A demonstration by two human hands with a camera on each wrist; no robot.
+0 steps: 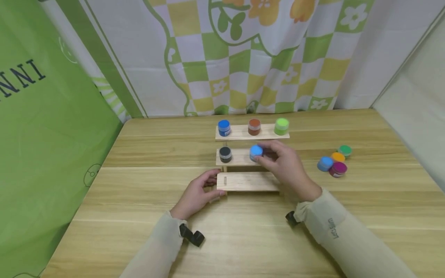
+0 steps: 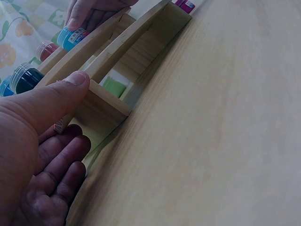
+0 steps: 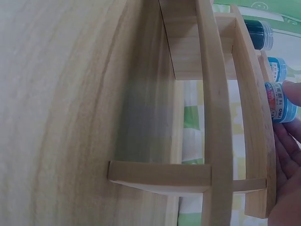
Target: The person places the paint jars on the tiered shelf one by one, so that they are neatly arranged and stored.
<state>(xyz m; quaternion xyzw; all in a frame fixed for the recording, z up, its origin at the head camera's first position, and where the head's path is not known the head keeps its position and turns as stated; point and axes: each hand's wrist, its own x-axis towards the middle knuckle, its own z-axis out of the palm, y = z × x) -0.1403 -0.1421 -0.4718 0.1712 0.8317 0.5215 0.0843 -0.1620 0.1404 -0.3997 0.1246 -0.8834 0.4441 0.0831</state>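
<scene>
A three-step wooden display rack (image 1: pixel 250 182) stands on the table. My right hand (image 1: pixel 287 166) pinches a light blue paint jar (image 1: pixel 256 151) between thumb and fingers, at the middle step. In the right wrist view, the jar's labelled side (image 3: pixel 276 102) shows right at the step's edge. Left of it on that step is a black paint jar (image 1: pixel 225 154). My left hand (image 1: pixel 194 194) holds the left end of the lowest step, thumb in front and fingers behind. Dark blue (image 1: pixel 224 128), brown (image 1: pixel 254 127) and light green (image 1: pixel 281 126) jars line the top step.
On the table to the right sit several more jars: green (image 1: pixel 345 150), orange (image 1: pixel 338 157), blue (image 1: pixel 325 164) and purple (image 1: pixel 338 169). A checkered curtain (image 1: pixel 240 73) hangs behind the table, and green cloth (image 1: pixel 45 135) hangs at the left.
</scene>
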